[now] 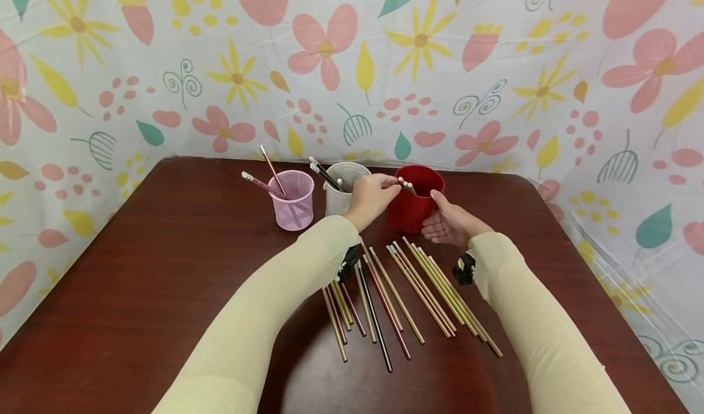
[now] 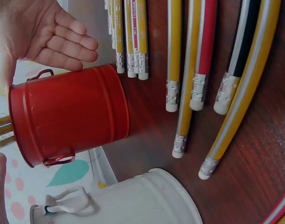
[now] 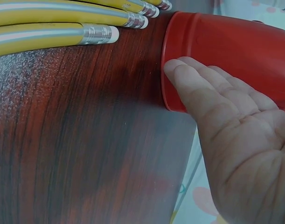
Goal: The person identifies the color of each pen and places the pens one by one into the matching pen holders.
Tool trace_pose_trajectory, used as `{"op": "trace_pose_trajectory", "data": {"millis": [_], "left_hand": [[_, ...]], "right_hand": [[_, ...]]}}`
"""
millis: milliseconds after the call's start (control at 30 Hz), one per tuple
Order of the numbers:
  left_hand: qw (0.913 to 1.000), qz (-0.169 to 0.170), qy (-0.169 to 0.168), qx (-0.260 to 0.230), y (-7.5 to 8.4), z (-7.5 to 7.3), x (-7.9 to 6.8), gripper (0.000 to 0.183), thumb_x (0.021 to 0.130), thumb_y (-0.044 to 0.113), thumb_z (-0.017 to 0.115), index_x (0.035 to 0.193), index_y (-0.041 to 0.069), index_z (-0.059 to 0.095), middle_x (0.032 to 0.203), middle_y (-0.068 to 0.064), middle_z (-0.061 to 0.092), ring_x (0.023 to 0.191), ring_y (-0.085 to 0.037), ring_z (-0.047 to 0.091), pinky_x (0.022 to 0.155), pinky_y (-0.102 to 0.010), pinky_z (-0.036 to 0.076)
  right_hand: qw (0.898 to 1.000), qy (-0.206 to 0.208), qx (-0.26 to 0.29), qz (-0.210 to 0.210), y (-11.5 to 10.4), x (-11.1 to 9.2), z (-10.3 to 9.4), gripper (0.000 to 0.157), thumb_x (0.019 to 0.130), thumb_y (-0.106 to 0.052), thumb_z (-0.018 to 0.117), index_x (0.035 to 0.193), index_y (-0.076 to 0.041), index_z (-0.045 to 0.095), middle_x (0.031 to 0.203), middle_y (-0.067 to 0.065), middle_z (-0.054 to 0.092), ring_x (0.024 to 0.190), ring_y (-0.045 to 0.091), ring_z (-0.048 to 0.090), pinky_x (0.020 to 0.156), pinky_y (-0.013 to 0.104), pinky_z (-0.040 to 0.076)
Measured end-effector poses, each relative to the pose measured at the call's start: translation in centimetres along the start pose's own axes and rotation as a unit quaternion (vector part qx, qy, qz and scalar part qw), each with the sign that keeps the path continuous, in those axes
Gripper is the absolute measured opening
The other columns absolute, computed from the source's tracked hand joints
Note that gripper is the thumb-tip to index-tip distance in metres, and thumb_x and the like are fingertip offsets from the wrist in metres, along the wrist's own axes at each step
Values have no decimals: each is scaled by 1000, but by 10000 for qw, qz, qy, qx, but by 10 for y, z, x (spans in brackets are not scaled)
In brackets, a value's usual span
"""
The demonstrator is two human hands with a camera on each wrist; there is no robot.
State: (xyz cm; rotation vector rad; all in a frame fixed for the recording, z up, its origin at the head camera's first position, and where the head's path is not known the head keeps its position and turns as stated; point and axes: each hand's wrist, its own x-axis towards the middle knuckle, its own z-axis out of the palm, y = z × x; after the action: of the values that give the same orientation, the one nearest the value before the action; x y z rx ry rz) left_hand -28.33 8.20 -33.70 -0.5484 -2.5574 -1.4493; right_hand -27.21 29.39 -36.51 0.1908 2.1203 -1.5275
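My left hand (image 1: pixel 370 201) is at the left rim of a red metal bucket (image 1: pixel 414 209). Its fingertips and thumb meet at the eraser ends of the pencils (image 1: pixel 407 186) standing in that bucket and seem to pinch them; the contact is partly hidden. In the left wrist view, yellowish pencil shafts (image 2: pixel 2 128) stick out past the bucket's rim. My right hand (image 1: pixel 452 221) rests against the bucket's right side, thumb at the rim. Seen from the right wrist, its straight fingers (image 3: pixel 198 88) lie along the red wall.
Left of the red bucket stand a white bucket (image 1: pixel 337 203) with black pencils and a pink mesh cup (image 1: pixel 293 215) with reddish pencils. Several loose yellow pencils (image 1: pixel 420 288), red ones and a black pencil (image 1: pixel 375 316) lie in front. A floral cloth (image 1: pixel 352 65) hangs behind the table (image 1: pixel 165 267).
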Motion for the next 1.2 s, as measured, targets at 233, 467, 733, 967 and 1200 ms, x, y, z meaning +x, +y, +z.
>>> {"op": "trace_pose_trajectory", "data": {"millis": [233,467,733,967,1200], "left_hand": [[9914,-173,-1058,753,-1,-10,-5,19,88,15,67,102,4,74,94,-6,73,88,-16,67,74,-21,51],[9448,-290,-2594,1982,-30,-31,-28,14,82,7,65,72,-1,71,51,0,57,43,-7,52,47,-17,43],[9033,-1977,-3136,2162,-67,-71,-56,21,82,3,61,62,-1,58,47,-6,55,38,-14,49,36,-22,43],[8855,-2197,-3305,2417,-87,-79,-67,26,87,11,64,65,-3,61,50,-7,58,41,-15,55,39,-23,46],[8908,-2353,-3139,2292,-97,-80,-73,28,88,13,64,66,-4,62,53,-11,61,43,-17,57,44,-27,51]], "right_hand": [[10000,-51,56,-46,1,0,-1,92,96,-65,14,129,18,36,126,30,53,103,29,59,95,37,46],[9999,-60,76,-82,3,1,-5,94,95,-65,13,130,19,35,125,29,55,99,26,61,91,34,49],[9999,-143,39,-78,4,3,-2,95,95,-66,12,131,20,33,126,29,54,100,26,61,92,35,49],[9999,-115,-46,-91,3,1,-2,96,95,-65,11,132,21,32,130,32,50,100,26,61,89,33,50],[9997,-208,-35,-106,3,1,0,99,94,-67,10,134,22,30,134,35,45,103,27,60,93,36,48]]}}
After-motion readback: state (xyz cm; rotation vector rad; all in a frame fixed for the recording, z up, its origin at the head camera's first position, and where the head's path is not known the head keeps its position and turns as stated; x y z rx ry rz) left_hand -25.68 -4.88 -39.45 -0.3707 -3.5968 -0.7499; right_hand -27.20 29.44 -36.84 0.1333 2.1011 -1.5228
